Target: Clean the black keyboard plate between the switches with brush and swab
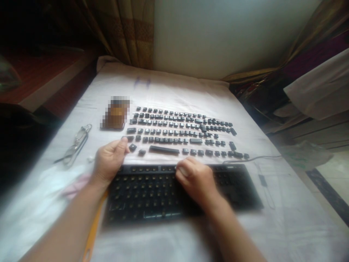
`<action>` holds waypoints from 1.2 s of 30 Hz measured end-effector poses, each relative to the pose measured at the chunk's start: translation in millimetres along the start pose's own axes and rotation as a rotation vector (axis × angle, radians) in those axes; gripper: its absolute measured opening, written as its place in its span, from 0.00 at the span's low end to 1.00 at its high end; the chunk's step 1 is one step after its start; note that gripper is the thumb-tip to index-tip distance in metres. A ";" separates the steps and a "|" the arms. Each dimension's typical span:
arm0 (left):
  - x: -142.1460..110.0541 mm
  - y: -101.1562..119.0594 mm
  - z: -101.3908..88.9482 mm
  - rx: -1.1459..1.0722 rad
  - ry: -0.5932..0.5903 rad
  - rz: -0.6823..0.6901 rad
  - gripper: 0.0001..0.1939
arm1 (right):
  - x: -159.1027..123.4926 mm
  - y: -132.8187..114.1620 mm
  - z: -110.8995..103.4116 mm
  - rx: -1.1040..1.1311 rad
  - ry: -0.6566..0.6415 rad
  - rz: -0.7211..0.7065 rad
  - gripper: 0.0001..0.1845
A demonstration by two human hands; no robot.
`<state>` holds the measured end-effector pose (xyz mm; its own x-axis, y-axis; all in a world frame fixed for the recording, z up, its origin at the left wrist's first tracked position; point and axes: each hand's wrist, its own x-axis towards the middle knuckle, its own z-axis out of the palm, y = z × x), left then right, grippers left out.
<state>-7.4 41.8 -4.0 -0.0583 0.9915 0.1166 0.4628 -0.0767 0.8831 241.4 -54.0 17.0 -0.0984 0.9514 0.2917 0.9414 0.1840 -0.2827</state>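
Keycaps lie in rows beyond the keyboard; the left hand, curled beside them, could scatter some by dragging sideways; the right hand curls over the keyboard, either grip too blurred to tell

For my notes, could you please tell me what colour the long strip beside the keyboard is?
The strip is orange, best seen in the head view.

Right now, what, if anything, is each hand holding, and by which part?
It cannot be told: the left hand and right hand hide whatever their grips might hold.
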 end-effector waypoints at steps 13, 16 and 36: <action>-0.5 0.2 0.0 0.002 0.000 -0.015 0.21 | 0.4 0.4 1.9 0.017 0.009 0.023 0.07; -0.4 1.5 -0.1 0.001 -0.004 -0.018 0.21 | -0.5 -0.1 3.0 0.030 0.024 0.020 0.07; 0.5 -6.1 -0.6 0.005 -0.007 -0.024 0.21 | -27.1 5.0 -16.8 0.204 0.145 -0.028 0.08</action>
<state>-10.8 42.7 -9.1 -0.0634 0.9937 0.0926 0.4655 -0.0526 0.8835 254.2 -82.9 23.0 -0.0624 0.9028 0.4255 0.8528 0.2698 -0.4472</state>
